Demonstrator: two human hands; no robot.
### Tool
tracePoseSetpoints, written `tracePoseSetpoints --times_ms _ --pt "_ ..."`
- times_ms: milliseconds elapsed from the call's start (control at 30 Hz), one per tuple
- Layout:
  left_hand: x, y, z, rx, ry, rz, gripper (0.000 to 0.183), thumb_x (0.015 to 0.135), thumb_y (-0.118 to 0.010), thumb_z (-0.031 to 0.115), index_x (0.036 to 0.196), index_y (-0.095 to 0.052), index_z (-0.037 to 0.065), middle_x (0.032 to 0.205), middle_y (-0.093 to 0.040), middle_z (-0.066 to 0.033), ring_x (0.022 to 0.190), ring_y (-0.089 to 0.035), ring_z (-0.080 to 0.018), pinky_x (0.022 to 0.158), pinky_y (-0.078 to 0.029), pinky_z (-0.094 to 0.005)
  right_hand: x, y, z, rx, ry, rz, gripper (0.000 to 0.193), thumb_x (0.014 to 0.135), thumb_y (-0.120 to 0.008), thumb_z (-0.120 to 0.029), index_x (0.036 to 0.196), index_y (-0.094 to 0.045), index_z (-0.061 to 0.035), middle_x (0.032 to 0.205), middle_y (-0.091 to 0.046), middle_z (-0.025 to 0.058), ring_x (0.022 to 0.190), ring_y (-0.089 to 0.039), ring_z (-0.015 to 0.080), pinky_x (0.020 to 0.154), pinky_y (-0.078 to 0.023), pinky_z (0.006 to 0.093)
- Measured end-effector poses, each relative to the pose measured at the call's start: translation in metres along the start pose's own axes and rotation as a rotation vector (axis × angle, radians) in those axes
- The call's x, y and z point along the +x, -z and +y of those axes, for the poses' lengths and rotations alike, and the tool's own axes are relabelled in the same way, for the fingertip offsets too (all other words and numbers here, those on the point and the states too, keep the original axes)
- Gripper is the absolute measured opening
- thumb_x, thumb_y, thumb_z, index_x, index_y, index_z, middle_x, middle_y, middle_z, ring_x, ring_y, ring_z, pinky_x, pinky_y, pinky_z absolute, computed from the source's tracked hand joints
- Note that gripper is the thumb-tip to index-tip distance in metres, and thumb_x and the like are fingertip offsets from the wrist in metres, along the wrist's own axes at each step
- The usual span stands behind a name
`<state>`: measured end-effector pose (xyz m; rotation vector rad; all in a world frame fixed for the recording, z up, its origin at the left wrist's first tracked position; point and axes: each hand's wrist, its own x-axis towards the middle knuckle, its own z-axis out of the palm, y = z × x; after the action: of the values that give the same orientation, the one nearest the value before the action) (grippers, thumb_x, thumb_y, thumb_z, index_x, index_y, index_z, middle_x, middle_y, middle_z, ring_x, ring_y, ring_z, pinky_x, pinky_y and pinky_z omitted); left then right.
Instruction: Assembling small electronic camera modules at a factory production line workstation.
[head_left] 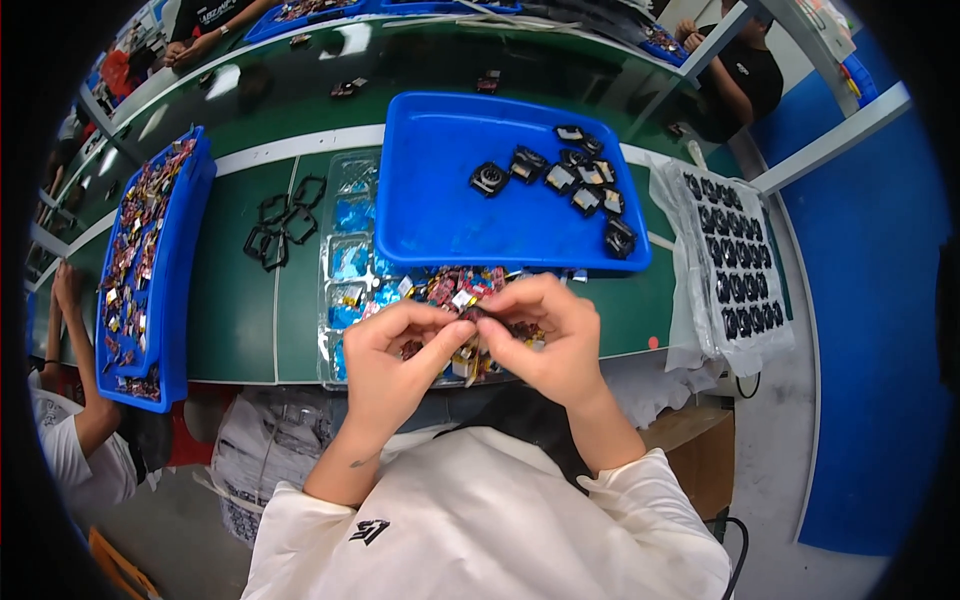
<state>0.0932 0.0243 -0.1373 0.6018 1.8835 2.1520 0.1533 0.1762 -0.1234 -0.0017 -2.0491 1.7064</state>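
Observation:
Close to the table's near edge, my left hand (393, 358) and my right hand (552, 340) meet, with thumbs and forefingers pinched on one small dark part (472, 314). Fingertips cover most of it, so its exact kind cannot be made out. Directly beneath my hands lies a heap of small electronic parts (440, 288), with red, yellow and silvery pieces. The heap lies over a clear plastic tray (326, 335) with square pockets, some showing blue. Just beyond, a blue tray (425, 190) holds several black square modules (489, 179), some with silvery rectangles on top.
Several black open frames (283, 225) lie left of the clear tray. Further left stands a long blue bin (180, 340) full of small parts. On the right, a white tray (705, 275) carries rows of black pieces. Other people sit around the green table (235, 300).

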Motion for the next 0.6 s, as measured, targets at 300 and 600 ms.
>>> tracePoseSetpoints --times_ms 300,600 --pt "0.007 0.030 0.011 -0.074 0.145 -0.487 0.007 0.080 -0.067 0.001 0.085 -0.068 -0.004 0.076 -0.064 -0.0073 0.068 -0.060 -0.0089 0.057 -0.046 -0.0193 0.025 0.029 -0.020 -0.081 0.262 -0.623 0.011 0.068 -0.072 -0.001 0.079 -0.070 -0.0035 0.072 -0.067 0.0069 0.063 -0.063 0.0186 0.057 -0.050 0.0280" --pt "0.013 0.091 -0.020 0.376 -0.229 0.577 0.018 0.092 -0.050 0.006 0.101 -0.061 -0.005 0.105 -0.058 -0.0096 0.094 -0.055 -0.0146 0.083 -0.042 -0.0249 0.188 0.120 0.037 -0.579 0.109 0.206 0.025 0.090 -0.056 -0.020 0.101 -0.067 0.0001 0.089 -0.068 0.0057 0.080 -0.061 0.0097 0.072 -0.047 0.0223"
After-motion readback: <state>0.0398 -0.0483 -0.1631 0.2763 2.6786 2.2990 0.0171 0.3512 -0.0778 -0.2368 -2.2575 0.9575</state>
